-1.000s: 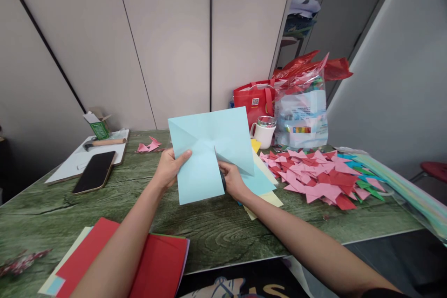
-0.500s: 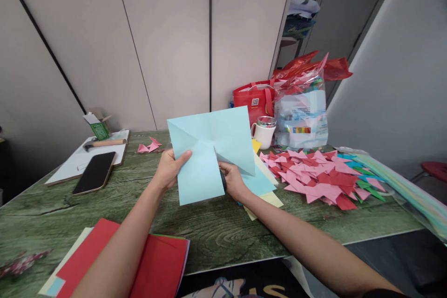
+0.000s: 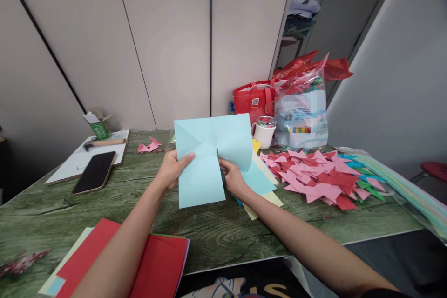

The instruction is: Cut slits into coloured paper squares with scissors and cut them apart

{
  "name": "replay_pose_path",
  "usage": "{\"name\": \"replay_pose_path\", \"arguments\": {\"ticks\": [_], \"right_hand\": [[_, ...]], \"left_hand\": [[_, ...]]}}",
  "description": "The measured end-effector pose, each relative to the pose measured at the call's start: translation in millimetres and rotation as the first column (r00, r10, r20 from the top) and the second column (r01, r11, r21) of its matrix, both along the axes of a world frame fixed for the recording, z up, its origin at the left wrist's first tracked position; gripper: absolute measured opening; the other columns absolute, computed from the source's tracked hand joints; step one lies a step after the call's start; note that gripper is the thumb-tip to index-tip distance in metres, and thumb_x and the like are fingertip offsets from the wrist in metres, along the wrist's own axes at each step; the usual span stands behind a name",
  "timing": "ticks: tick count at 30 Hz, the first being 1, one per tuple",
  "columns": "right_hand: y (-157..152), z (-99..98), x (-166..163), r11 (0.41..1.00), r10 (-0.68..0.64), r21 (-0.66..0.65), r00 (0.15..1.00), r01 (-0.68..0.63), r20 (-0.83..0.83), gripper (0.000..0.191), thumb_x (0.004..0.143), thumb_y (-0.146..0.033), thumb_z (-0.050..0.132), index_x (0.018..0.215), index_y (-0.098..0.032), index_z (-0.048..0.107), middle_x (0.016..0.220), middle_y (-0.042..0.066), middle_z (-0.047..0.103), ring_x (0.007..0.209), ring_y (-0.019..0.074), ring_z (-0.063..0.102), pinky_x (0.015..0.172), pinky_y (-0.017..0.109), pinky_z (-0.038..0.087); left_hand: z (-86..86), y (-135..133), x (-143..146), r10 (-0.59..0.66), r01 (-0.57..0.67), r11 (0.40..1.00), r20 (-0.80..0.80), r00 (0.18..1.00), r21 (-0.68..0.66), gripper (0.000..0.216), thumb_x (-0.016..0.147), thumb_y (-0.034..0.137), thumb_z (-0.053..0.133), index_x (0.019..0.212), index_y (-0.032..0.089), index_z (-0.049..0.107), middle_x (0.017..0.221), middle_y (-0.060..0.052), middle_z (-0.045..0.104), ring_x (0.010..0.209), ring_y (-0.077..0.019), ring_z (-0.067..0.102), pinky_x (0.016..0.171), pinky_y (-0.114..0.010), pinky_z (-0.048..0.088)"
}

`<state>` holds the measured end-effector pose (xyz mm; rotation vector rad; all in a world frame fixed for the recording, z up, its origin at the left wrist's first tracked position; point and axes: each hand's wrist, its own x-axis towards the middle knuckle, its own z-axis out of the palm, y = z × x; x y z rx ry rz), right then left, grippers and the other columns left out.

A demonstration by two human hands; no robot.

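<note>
My left hand [image 3: 172, 169] is closed on the left edge of a light blue paper sheet [image 3: 204, 158], thumb on its front, holding it upright above the green table [image 3: 146, 205]. The sheet has diagonal creases and a slit running up toward its middle. At the slit's lower end, my right hand [image 3: 233, 179] is closed around dark scissors [image 3: 222, 178]; the blades are mostly hidden behind the paper. More light blue and yellow sheets [image 3: 263, 186] lie under my right hand.
A pile of folded pink and red paper pieces [image 3: 316, 177] lies at the right. Behind it stand a white mug [image 3: 263, 132], a red bag [image 3: 253, 98] and a plastic bag [image 3: 302, 111]. A phone [image 3: 95, 171], hammer [image 3: 104, 142] and red sheets [image 3: 153, 260] sit left.
The blue sheet has shifted a little to the right and its right flap has swung inward, so it looks narrower. Both hands stay at nearly the same spots.
</note>
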<state>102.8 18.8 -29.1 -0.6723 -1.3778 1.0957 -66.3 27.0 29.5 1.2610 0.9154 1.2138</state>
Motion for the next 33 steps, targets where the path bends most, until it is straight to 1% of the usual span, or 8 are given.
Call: {"name": "replay_pose_path", "arguments": {"ticks": [4, 8, 17, 23, 33], "right_hand": [[0.7, -2.5, 0.8, 1.0, -0.015, -0.008, 1.0, 0.015, 0.013, 0.029, 0.059, -0.024, 0.064, 0.087, -0.015, 0.062, 0.081, 0.004, 0.066, 0.072, 0.0172, 0.06, 0.067, 0.028, 0.046], [0.3, -3.0, 0.7, 1.0, -0.015, -0.012, 1.0, 0.015, 0.009, 0.031, 0.059, -0.024, 0.065, 0.089, -0.015, 0.062, 0.081, 0.004, 0.066, 0.072, 0.0174, 0.06, 0.067, 0.028, 0.047], [-1.4, -0.7, -0.6, 0.999, -0.001, 0.037, 1.0, 0.001, -0.017, 0.027, 0.061, -0.021, 0.063, 0.088, -0.016, 0.062, 0.077, 0.002, 0.067, 0.07, 0.0173, 0.06, 0.066, 0.029, 0.047], [-1.4, -0.7, -0.3, 0.998, 0.001, 0.062, 1.0, 0.0, -0.013, 0.026, 0.063, -0.021, 0.061, 0.088, -0.017, 0.062, 0.078, 0.001, 0.067, 0.072, 0.0177, 0.061, 0.069, 0.03, 0.047], [-2.2, 0.3, 0.0, 0.999, -0.021, 0.038, 1.0, 0.021, -0.007, 0.025, 0.061, -0.019, 0.061, 0.086, -0.016, 0.062, 0.074, 0.001, 0.066, 0.067, 0.0169, 0.06, 0.064, 0.028, 0.047]], "left_hand": [[-1.4, 0.3, -0.1, 0.008, -0.008, 1.0, 0.0, 1.0, 0.014, 0.027, 0.057, 0.03, 0.071, 0.075, 0.013, 0.062, 0.069, -0.005, 0.067, 0.054, -0.0163, 0.06, 0.051, -0.028, 0.049], [-0.2, -0.7, 0.9, 0.006, -0.006, 1.0, 0.007, 1.0, 0.014, 0.028, 0.056, 0.031, 0.071, 0.076, 0.013, 0.062, 0.066, -0.004, 0.067, 0.054, -0.0166, 0.06, 0.052, -0.028, 0.049], [1.6, -2.3, 0.3, -0.03, 0.03, 0.999, 0.008, 1.0, 0.016, 0.028, 0.059, 0.03, 0.07, 0.078, 0.012, 0.061, 0.071, -0.005, 0.067, 0.057, -0.0167, 0.061, 0.053, -0.028, 0.05], [1.8, -3.2, 1.2, -0.037, 0.036, 0.999, 0.034, 0.999, 0.011, 0.029, 0.059, 0.029, 0.07, 0.078, 0.011, 0.06, 0.069, -0.005, 0.067, 0.056, -0.0157, 0.06, 0.052, -0.027, 0.05], [2.6, -3.2, 2.7, -0.005, 0.005, 1.0, 0.024, 1.0, 0.018, 0.028, 0.058, 0.028, 0.07, 0.078, 0.012, 0.06, 0.067, -0.004, 0.066, 0.054, -0.0148, 0.06, 0.052, -0.027, 0.049]]}}
